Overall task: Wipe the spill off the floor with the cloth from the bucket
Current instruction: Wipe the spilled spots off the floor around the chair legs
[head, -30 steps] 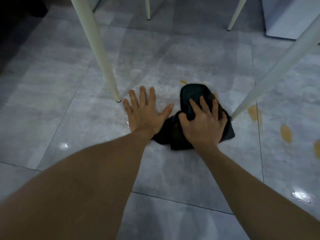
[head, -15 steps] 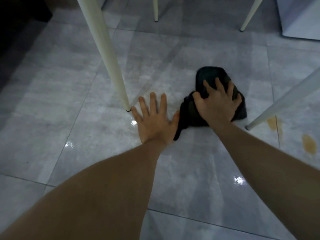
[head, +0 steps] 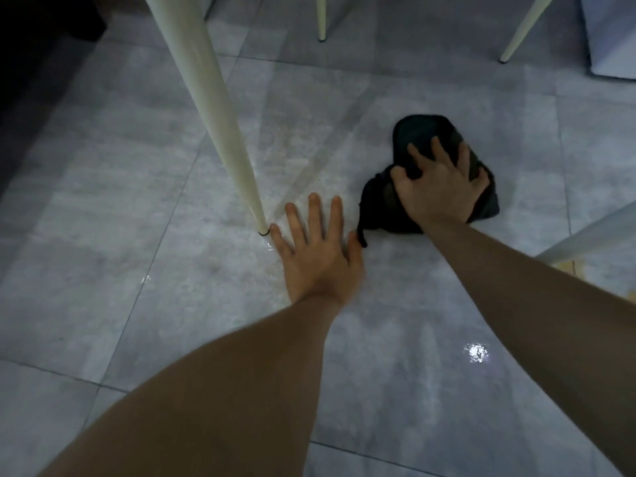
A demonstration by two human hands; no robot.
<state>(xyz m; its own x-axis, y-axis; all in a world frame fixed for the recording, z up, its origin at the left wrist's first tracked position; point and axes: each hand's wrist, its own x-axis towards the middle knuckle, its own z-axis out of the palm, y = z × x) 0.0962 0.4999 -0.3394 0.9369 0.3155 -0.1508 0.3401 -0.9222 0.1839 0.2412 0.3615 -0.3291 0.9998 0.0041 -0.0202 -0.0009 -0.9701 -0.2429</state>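
Right of the white leg (head: 220, 125), my right hand (head: 440, 187) presses the dark cloth (head: 418, 130) on the floor with spread fingers and hides its middle. My left hand (head: 316, 256) lies flat, released, just beside the leg's foot. My forearm hides most of the spill (head: 568, 268).

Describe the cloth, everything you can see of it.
The cloth is dark, nearly black, soft-looking fabric, bunched into a rumpled lump, not spread flat. It lies on the grey tiled floor, right of the white leg. The right hand presses on its middle with spread fingers, covering much of it. A thin corner trails at its lower left beside the left hand; contact there is unclear.
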